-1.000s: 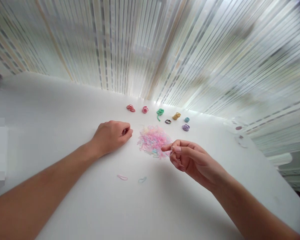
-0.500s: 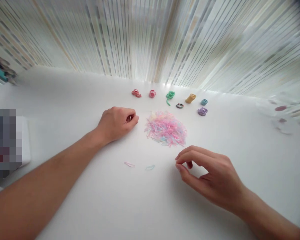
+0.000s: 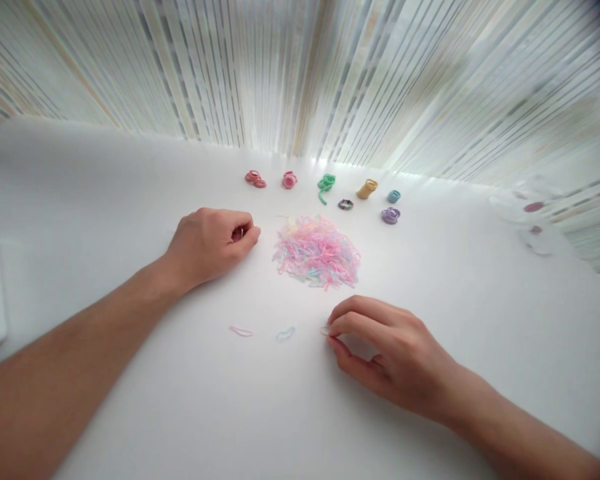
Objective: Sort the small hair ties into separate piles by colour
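Note:
My right hand (image 3: 387,350) pinches a small pale pink rubber band (image 3: 325,330) between thumb and fingertips, low at the table. Left of it, in a loose row, lie a light blue rubber band (image 3: 285,334) and a pink rubber band (image 3: 241,331). Beyond them is a heap of small pastel rubber bands (image 3: 317,253), mostly pink. My left hand (image 3: 213,240) rests on the table just left of that heap, fingers curled and thumb against them. Whatever may be inside its curl is hidden.
Along the back of the white table (image 3: 180,413) sit coiled bundles: red (image 3: 255,179), pink (image 3: 289,180), green (image 3: 326,182), yellow (image 3: 367,189), blue (image 3: 393,197) and purple (image 3: 391,215). A dark multicoloured ring (image 3: 346,205) lies among them. A string curtain (image 3: 280,73) hangs behind.
The view has swung slightly right, so everything sits further left. A pale band now shows at my right fingertips, which are lower on the table. My left hand stays by the heap.

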The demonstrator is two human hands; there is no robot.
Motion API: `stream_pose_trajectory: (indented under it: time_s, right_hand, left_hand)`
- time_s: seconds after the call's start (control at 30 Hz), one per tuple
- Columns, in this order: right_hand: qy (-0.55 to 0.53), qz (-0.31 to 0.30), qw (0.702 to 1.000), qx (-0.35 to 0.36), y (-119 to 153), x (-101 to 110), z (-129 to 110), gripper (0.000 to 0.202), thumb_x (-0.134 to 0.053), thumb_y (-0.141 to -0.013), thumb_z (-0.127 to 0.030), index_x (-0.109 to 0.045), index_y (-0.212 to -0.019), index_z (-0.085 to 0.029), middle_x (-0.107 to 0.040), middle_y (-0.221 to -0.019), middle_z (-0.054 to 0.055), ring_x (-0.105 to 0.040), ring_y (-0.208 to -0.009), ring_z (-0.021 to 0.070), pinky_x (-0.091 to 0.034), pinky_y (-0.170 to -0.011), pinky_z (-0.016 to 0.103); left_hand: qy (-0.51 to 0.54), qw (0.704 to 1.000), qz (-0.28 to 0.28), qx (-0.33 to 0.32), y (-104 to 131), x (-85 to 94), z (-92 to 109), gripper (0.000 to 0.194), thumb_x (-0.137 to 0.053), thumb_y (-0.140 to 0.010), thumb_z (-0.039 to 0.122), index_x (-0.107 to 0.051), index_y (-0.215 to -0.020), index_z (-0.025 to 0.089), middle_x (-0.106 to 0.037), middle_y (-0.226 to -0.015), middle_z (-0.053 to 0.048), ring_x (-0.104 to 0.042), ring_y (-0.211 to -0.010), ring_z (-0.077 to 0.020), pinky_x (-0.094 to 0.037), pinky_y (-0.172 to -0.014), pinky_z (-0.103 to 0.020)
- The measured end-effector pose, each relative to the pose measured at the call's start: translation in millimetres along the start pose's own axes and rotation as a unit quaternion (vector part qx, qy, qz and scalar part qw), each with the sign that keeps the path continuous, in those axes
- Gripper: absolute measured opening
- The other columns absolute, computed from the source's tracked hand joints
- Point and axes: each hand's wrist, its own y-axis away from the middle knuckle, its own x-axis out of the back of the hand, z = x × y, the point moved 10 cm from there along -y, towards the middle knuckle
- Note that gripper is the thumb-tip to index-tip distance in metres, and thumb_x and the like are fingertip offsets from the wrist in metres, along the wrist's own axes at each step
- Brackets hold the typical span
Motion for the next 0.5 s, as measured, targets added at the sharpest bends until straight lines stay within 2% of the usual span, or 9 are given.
stream_pose_trajectory:
  time_s: [0.17, 0.37, 0.5]
  right_hand:
    - [-0.003, 0.009, 0.999, -0.039, 1, 9, 15, 0.008, -0.061, -0.088, -0.016, -0.063, -0.094, -0.020, -0.066, -0.087, 0.004, -0.059, -0.068, 0.0134, -0.047, -0.061, 0.025]
    - [-0.032, -0.036, 0.998, -0.050, 2, -3, 18, 0.015, -0.059, -0.086, -0.012, -0.068, -0.095, -0.019, -0.064, -0.087, 0.005, -0.058, -0.075, 0.0157, -0.047, -0.065, 0.026]
    - [-0.048, -0.033, 0.997, -0.042, 0, -6, 14, 0.014, -0.058, -0.086, -0.011, -0.069, -0.092, -0.017, -0.063, -0.085, 0.005, -0.058, -0.075, 0.0154, -0.047, -0.065, 0.026]
  left_hand:
    - [0.001, 1.000, -0.006, 0.002, 0, -0.1, 1, 0.032, -0.045, -0.088, 0.043, -0.058, -0.069, 0.020, -0.058, -0.066, -0.001, -0.048, -0.064, -0.0154, -0.026, -0.062, -0.029]
    - [0.007, 1.000, -0.004, -0.005, 0, 1.2, 1, 0.033, -0.045, -0.089, 0.044, -0.054, -0.067, 0.021, -0.056, -0.064, 0.000, -0.046, -0.061, -0.0148, -0.025, -0.061, -0.029]
    - [0.012, 1.000, -0.003, -0.008, -1, 1.1, -1, 0.034, -0.044, -0.090, 0.044, -0.051, -0.066, 0.021, -0.055, -0.061, 0.000, -0.044, -0.059, -0.0143, -0.025, -0.060, -0.029]
